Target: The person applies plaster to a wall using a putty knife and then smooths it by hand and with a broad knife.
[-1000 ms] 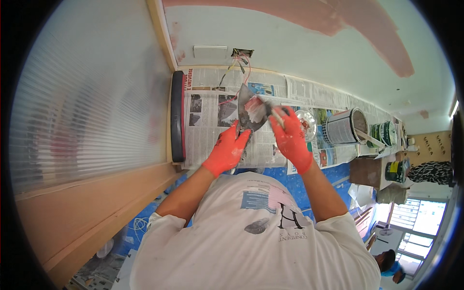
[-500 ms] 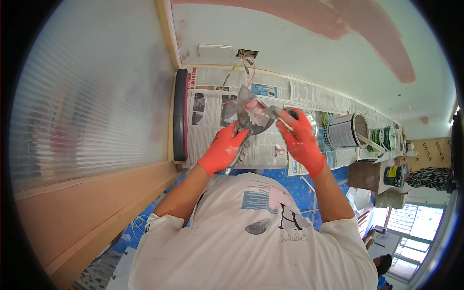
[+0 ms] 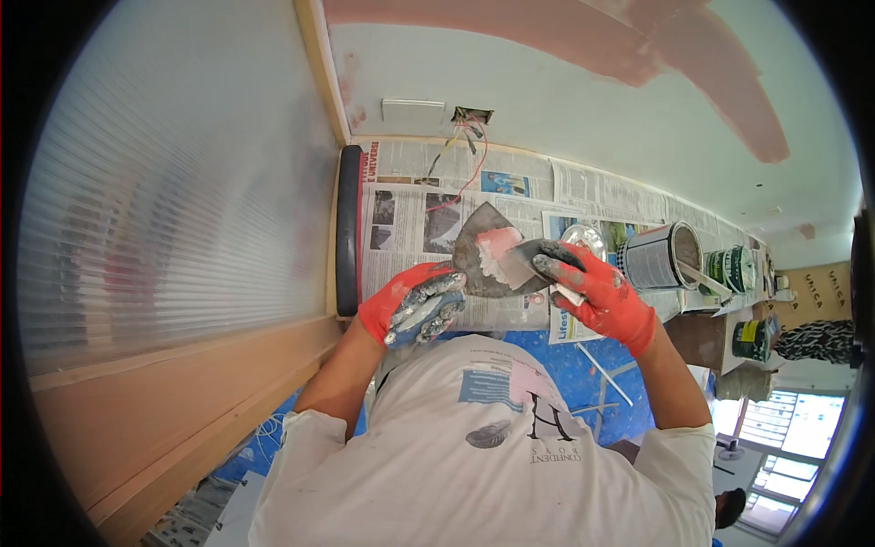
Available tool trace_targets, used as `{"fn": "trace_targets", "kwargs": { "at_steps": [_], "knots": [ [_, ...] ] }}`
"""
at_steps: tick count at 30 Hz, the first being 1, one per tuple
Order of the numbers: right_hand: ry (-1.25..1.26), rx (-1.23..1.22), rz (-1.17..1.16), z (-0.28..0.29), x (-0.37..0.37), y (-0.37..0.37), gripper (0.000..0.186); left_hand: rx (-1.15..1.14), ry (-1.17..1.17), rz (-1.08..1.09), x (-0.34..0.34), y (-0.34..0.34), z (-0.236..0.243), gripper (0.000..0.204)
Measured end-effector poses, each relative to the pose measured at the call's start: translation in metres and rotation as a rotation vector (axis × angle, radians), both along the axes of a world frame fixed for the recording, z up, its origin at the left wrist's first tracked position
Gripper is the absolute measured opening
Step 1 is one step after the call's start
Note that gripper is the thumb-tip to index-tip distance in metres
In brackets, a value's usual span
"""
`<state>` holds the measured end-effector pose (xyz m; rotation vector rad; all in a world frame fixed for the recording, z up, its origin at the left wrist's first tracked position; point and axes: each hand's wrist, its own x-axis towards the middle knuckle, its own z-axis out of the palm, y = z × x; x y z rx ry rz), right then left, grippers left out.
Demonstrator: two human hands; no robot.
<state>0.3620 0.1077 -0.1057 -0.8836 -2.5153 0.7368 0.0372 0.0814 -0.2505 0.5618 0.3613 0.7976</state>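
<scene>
A patch of pink paste sits on a dark metal plate in front of the person's chest, above spread newspaper. The plate lies broad face up, probably so that the paste rests on it as on a palette. The left hand, in an orange-red glove smeared grey, has its grip closed at the plate's near left corner; how the fingers sit underneath is hidden. Holding it by that corner seems meant to leave the top face free for the tool. The right hand grips a flat scraper, its blade lying across the plate against the right side of the paste, low enough, I would judge, to gather or lift it. Just behind the right hand is a round shiny dish, partly covered by it. Further right stand an open tin with a flat stick at its mouth, likely a stirrer parked within reach, and a green tub. The newspaper presumably guards what lies below from drips. Beyond it, thin wires hang from an opening in the pale wall, which bears broad pink bands near in colour to the paste.
</scene>
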Motion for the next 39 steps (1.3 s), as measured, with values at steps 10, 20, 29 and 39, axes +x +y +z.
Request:
{"fn": "trace_targets", "kwargs": {
  "at_steps": [10,20,29,39],
  "knots": [
    [-0.161,0.048,-0.074,0.003,0.029,0.004,0.075,-0.167,-0.245,-0.141,0.008,0.002,-0.021,0.046],
    [0.099,0.413,-0.492,-0.016,0.001,0.0,0.052,0.502,0.659,0.529,0.049,0.026,0.039,0.037],
    [0.142,0.362,-0.393,-0.036,-0.057,0.006,0.045,0.599,0.866,0.474,0.067,0.021,0.042,0.037],
    [0.061,0.497,-0.405,-0.051,-0.056,0.021,0.041,0.573,0.927,0.504,0.069,0.016,0.025,0.043]
  ]
}}
